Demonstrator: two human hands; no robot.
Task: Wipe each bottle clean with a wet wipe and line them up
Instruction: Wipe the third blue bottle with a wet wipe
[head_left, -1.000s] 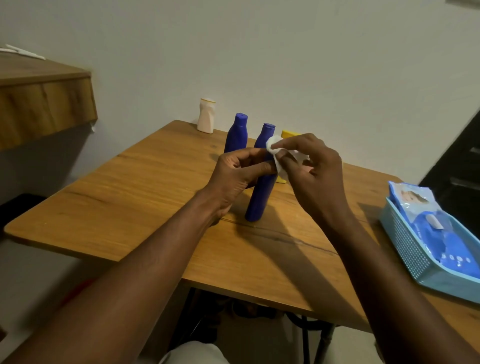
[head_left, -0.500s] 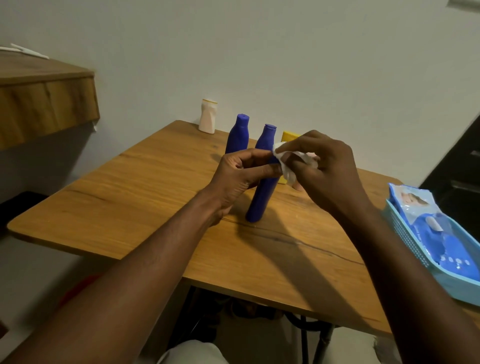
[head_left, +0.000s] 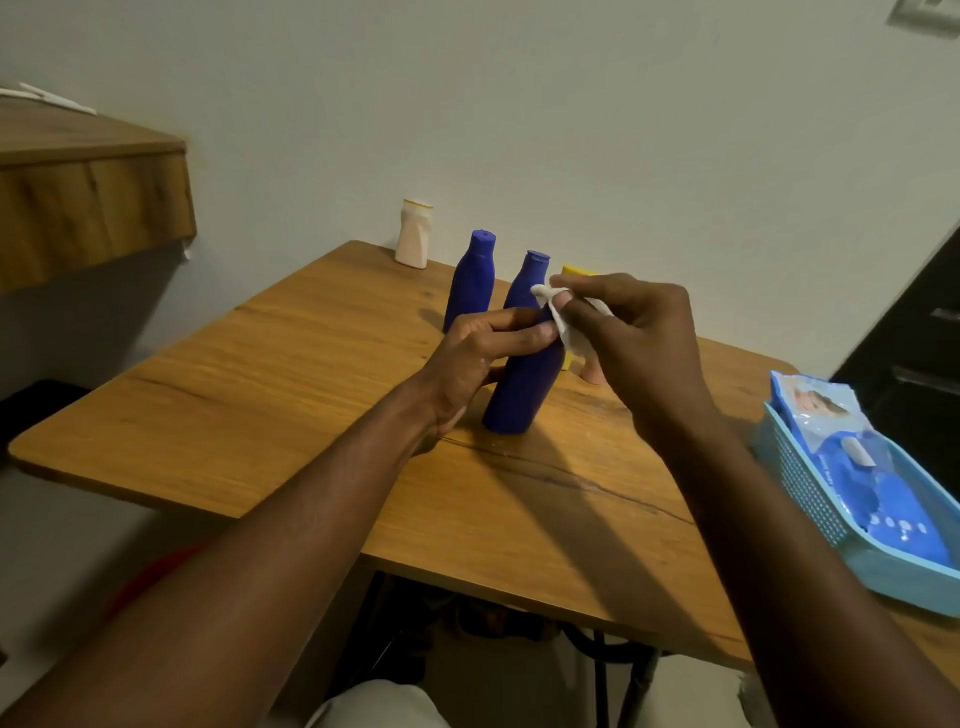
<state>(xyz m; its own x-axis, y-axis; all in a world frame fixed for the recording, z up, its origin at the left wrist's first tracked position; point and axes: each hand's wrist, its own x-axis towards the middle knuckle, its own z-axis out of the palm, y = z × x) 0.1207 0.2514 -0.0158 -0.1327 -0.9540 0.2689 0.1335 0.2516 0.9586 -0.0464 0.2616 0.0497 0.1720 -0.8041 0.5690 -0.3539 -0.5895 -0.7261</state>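
Blue basket (head_left: 802, 486) with wipes pack (head_left: 883, 499) inside

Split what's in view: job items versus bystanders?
Job: near blue bottle, gripped by left hand; wipe pinched in right hand; far blue bottle; white bottle; yellow bottle; wipe pack.
Lying about: basket holding the pack; wooden shelf.

blue bottle (head_left: 470, 283) (head_left: 524, 384) x2 | white bottle (head_left: 414, 236) x1 | yellow bottle (head_left: 576, 271) x1 | wipe (head_left: 563, 327) x1

Blue bottle (head_left: 522, 387) upright; white wipe (head_left: 563, 332) against shoulder.
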